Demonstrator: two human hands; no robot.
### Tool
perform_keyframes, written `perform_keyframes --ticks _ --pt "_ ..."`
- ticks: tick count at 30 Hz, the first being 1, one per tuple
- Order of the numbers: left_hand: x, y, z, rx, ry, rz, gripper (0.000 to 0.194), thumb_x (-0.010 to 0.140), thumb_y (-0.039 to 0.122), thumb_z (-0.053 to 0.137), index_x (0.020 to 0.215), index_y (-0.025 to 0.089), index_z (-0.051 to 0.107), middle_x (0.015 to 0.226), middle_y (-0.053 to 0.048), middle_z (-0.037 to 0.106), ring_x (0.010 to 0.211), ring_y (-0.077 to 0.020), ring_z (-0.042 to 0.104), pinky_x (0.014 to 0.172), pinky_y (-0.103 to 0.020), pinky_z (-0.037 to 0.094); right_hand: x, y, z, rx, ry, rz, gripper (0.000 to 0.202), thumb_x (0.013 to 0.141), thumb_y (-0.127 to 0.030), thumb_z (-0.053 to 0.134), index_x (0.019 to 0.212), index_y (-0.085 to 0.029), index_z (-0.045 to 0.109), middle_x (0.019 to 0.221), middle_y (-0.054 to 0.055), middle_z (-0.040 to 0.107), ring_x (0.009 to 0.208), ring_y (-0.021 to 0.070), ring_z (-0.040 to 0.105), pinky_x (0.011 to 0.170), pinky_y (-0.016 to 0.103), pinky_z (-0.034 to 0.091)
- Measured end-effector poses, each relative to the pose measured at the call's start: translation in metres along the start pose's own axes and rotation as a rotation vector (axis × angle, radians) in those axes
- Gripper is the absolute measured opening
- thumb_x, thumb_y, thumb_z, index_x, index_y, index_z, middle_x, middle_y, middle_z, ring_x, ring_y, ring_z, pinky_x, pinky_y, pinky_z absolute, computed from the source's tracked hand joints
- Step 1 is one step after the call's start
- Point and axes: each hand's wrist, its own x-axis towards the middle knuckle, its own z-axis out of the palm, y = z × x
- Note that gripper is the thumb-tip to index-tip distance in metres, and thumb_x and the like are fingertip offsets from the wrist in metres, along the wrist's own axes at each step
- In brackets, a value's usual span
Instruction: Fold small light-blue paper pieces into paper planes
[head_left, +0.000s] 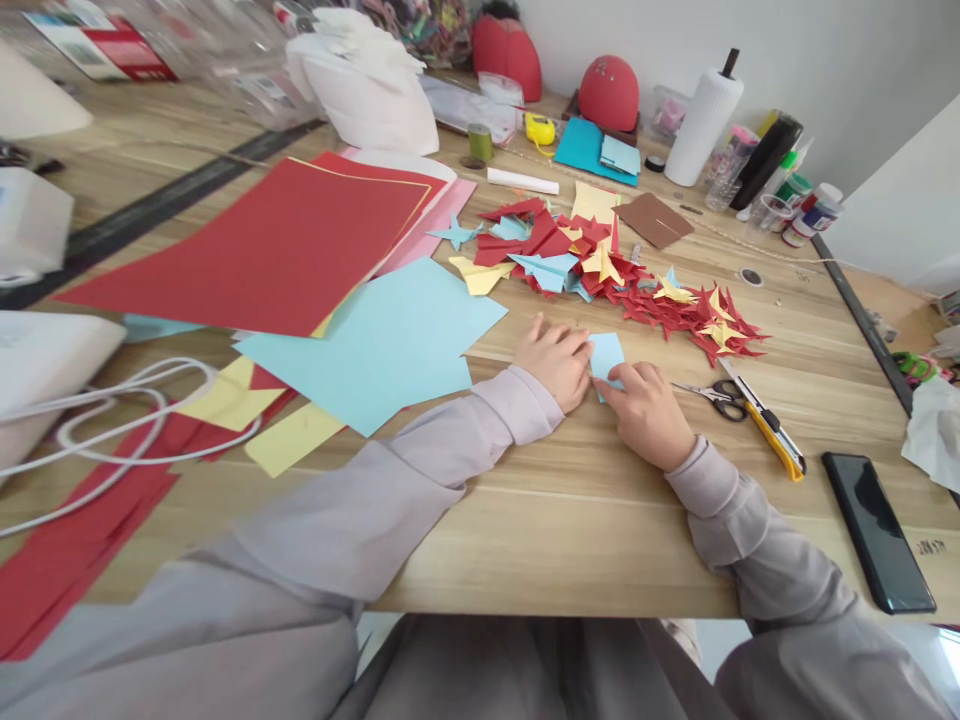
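A small light-blue paper piece lies on the wooden table between my hands. My left hand rests flat at its left edge, fingers spread. At its lower right, my right hand has thumb and forefinger pressed together on the paper's edge. Just beyond, a heap of folded red, blue and yellow paper shapes stretches to the right into a pile of red stars. Large red sheets and a cut light-blue sheet lie to the left of my hands.
Scissors and a yellow cutter lie right of my right hand, with a black phone farther right. White cable loops over paper at the left. Bottles, a yellow tape measure and a tissue pack stand behind.
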Motion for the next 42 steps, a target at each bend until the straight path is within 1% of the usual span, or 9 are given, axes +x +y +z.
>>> perform_keyframes --ticks 7,13,17,20,24,26,28,32,42 --pt "0.000 0.003 -0.002 0.013 0.015 -0.005 0.040 0.081 0.026 0.041 0.115 0.015 0.058 0.124 -0.012 0.055 0.113 -0.0312 0.045 0.103 -0.062 0.015 -0.009 -0.013 -0.008 0.001 0.004 -0.033 0.028 0.084 -0.008 0.040 0.091 -0.016 0.066 0.102 0.009 0.061 0.093 0.0213 0.049 0.093 0.042 0.028" --pt "0.001 -0.002 0.001 0.010 0.025 0.027 0.039 0.081 0.026 0.041 0.115 0.015 0.058 0.124 -0.011 0.055 0.112 -0.0306 0.046 0.104 -0.062 0.014 -0.012 -0.015 -0.006 0.045 0.034 0.000 0.027 0.081 -0.007 0.043 0.083 -0.017 0.068 0.103 0.007 0.064 0.090 0.0198 0.053 0.094 0.041 0.030" --pt "0.001 -0.007 0.009 0.011 0.057 0.054 0.039 0.083 0.027 0.040 0.117 0.019 0.056 0.127 -0.008 0.054 0.111 -0.0304 0.045 0.103 -0.063 0.014 -0.011 -0.008 0.003 0.083 0.117 0.060 0.030 0.079 -0.006 0.044 0.094 -0.018 0.067 0.109 0.006 0.064 0.096 0.0198 0.052 0.091 0.037 0.033" --pt "0.001 -0.007 0.010 0.023 0.104 0.045 0.040 0.084 0.028 0.039 0.121 0.019 0.053 0.131 -0.009 0.050 0.111 -0.0300 0.045 0.102 -0.063 0.016 -0.010 -0.006 0.007 0.061 0.079 0.084 0.032 0.080 -0.007 0.043 0.103 -0.017 0.064 0.111 0.007 0.062 0.096 0.0217 0.050 0.083 0.036 0.036" --pt "-0.003 0.007 0.005 0.033 0.156 0.087 0.035 0.083 0.023 0.039 0.107 0.012 0.062 0.113 -0.012 0.061 0.106 -0.0272 0.049 0.104 -0.055 0.022 -0.009 -0.008 0.007 0.040 0.022 0.113 0.035 0.081 -0.008 0.043 0.109 -0.017 0.061 0.116 0.008 0.059 0.094 0.0230 0.048 0.078 0.036 0.037" --pt "-0.006 0.018 0.003 0.019 0.143 0.154 0.029 0.081 0.023 0.042 0.093 0.013 0.067 0.096 -0.011 0.067 0.098 -0.0247 0.053 0.103 -0.049 0.027 -0.009 -0.009 0.006 0.049 0.011 0.115 0.033 0.081 -0.008 0.043 0.106 -0.017 0.062 0.116 0.009 0.059 0.094 0.0231 0.047 0.078 0.036 0.037" --pt "-0.011 0.030 0.003 0.026 0.145 0.163 0.028 0.079 0.023 0.044 0.091 0.011 0.067 0.089 -0.012 0.067 0.094 -0.0241 0.055 0.102 -0.047 0.029 -0.009 -0.009 0.007 0.069 0.009 0.112 0.031 0.081 -0.008 0.043 0.102 -0.017 0.064 0.117 0.009 0.058 0.095 0.0230 0.046 0.079 0.036 0.037" --pt "-0.015 0.042 0.005 0.074 0.132 0.119 0.032 0.077 0.022 0.046 0.097 0.006 0.065 0.094 -0.017 0.065 0.098 -0.0271 0.053 0.100 -0.047 0.032 -0.010 -0.008 0.008 0.102 0.017 0.106 0.031 0.080 -0.007 0.044 0.102 -0.016 0.063 0.116 0.009 0.058 0.096 0.0228 0.044 0.082 0.036 0.038" --pt "-0.009 0.042 0.006 0.111 0.046 0.047 0.036 0.080 0.018 0.042 0.106 0.002 0.061 0.110 -0.021 0.059 0.108 -0.0296 0.048 0.096 -0.047 0.033 -0.008 -0.010 0.003 0.093 -0.033 0.100 0.029 0.080 -0.009 0.045 0.102 -0.015 0.063 0.114 0.009 0.057 0.093 0.0240 0.043 0.081 0.036 0.038"
